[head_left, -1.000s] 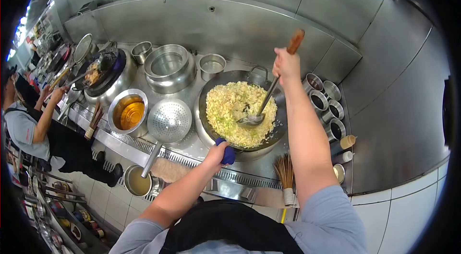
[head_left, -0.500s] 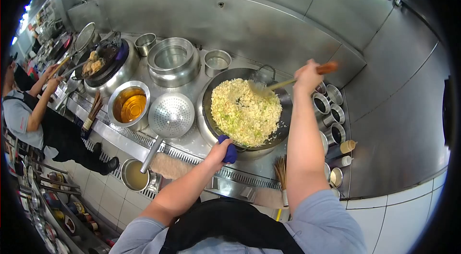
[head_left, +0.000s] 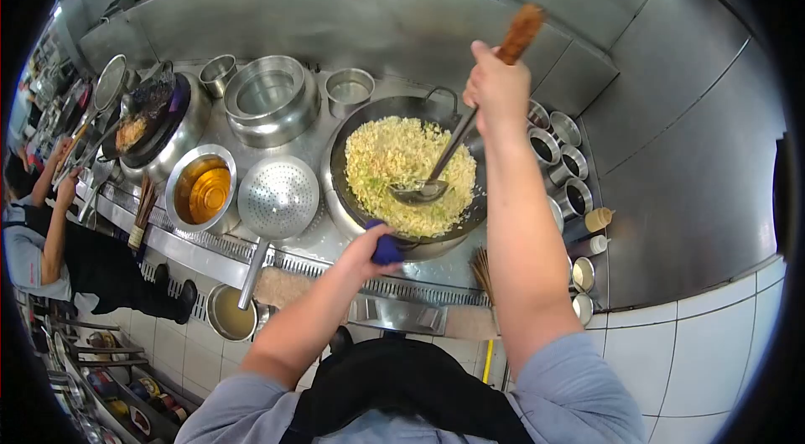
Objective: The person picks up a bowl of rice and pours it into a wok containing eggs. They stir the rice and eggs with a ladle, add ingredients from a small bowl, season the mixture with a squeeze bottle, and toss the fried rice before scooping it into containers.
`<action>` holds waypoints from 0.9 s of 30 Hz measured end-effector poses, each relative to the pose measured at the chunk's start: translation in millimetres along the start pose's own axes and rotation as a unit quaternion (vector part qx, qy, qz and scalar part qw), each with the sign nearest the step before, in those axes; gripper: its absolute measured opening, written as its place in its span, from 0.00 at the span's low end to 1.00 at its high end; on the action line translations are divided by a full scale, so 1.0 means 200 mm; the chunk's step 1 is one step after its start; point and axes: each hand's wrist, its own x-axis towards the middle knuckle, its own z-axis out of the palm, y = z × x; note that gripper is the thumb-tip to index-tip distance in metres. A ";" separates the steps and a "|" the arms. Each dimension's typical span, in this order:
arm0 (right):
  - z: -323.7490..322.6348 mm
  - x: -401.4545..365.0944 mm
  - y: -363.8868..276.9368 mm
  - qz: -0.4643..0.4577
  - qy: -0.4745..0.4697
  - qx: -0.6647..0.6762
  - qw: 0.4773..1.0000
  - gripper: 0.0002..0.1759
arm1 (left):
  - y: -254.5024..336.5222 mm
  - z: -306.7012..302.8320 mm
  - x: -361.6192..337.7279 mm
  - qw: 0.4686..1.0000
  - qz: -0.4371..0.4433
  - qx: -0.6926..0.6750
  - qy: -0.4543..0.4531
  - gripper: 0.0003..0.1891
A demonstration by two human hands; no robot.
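A dark wok (head_left: 342,178) holds yellowish fried rice (head_left: 394,150) with green bits. My right hand (head_left: 501,89) is closed round the handle of a ladle (head_left: 457,142), above the wok's right side. The handle's brown grip sticks out above the hand, and the ladle's bowl rests in the rice near the middle. My left hand (head_left: 366,249) grips a purple cloth (head_left: 387,250) at the wok's near rim. The cloth hides what lies beneath it.
Left of the wok are a perforated strainer (head_left: 278,197), a bowl of orange oil (head_left: 179,192) and a large metal pot (head_left: 270,130). Sauce containers (head_left: 573,162) and bottles (head_left: 589,226) line the right. At far left, another person (head_left: 54,234) works at a second wok (head_left: 174,135).
My right hand has moved up and slightly left, and the ladle has swung steeper, its bowl nearer me in the rice. The view has shifted, moving the counter items left and up.
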 end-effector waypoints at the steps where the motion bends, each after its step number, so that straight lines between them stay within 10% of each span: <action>1: -0.02 -0.08 -0.03 -0.005 -0.026 0.016 1.000 0.13 | 0.03 -0.02 0.13 0.998 -0.010 0.061 0.034 0.15; 4: -0.10 -0.01 0.47 -0.068 0.091 -0.110 0.987 0.11 | -0.13 0.00 0.06 0.997 0.069 0.017 0.039 0.09; 7: -0.07 -0.07 0.23 -0.053 0.105 -0.077 0.990 0.11 | -0.37 0.04 -0.45 0.988 0.156 -0.020 0.011 0.12; 11: -0.05 -0.08 0.27 -0.058 0.060 -0.038 0.996 0.13 | -0.12 0.14 -0.39 0.996 0.027 0.003 0.091 0.10; 15: -0.05 0.06 0.29 -0.176 0.095 -0.108 0.974 0.13 | -0.39 -0.14 -0.14 0.991 0.089 0.063 0.082 0.12; 20: -0.01 -0.28 -0.22 -0.117 0.018 0.027 0.993 0.16 | -0.40 -0.08 -0.55 0.991 0.025 0.099 0.083 0.15; 24: -0.10 -0.39 0.25 -0.086 -0.046 -0.062 0.993 0.16 | -0.02 0.15 -0.34 0.998 0.039 -0.030 0.035 0.06; 27: -0.17 -0.29 0.25 -0.102 -0.016 -0.104 0.989 0.17 | -0.36 -0.15 -0.22 0.991 0.077 0.063 0.085 0.08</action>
